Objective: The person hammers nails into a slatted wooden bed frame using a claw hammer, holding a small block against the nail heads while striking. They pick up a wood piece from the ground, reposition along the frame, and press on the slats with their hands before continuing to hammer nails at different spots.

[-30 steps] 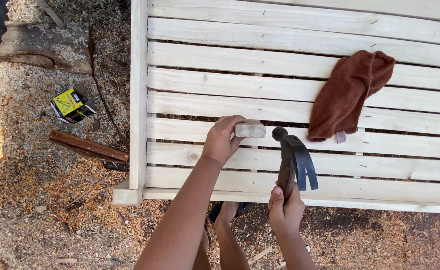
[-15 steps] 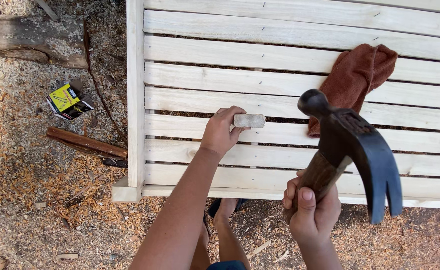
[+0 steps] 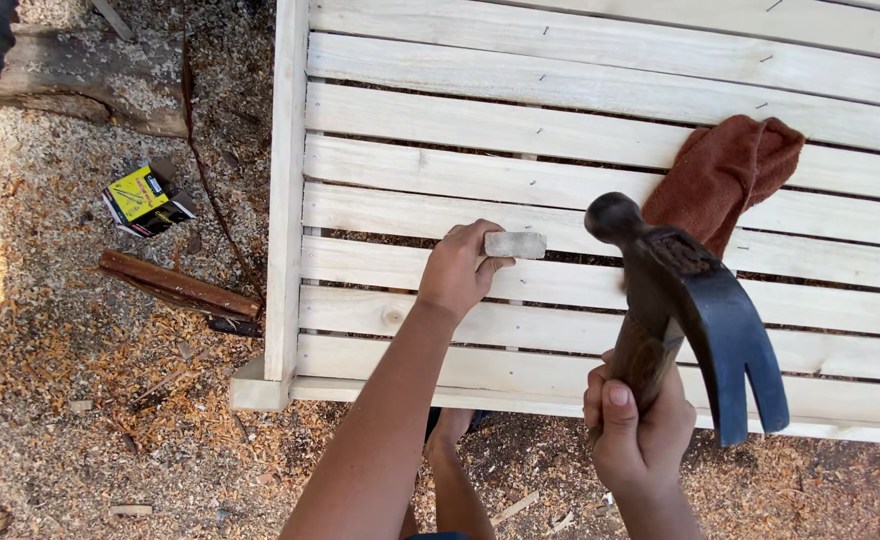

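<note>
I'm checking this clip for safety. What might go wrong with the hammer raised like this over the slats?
1. The left hand pinches the small grey block against a slat, fingers right beside it; a stray blow from the claw hammer may hit them.
2. The right hand grips the handle just under the head, which likely means less control.
3. A bare foot shows below the slatted frame; a dropped hammer might land on it.

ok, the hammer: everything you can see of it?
The claw hammer has a dark metal head, a rounded striking face at upper left and a blue-tinted forked claw pointing down right. Its brown wooden handle is gripped by the right hand. It is raised above the pale slatted wooden frame, touching nothing else, right of the small block the left hand holds.
</note>
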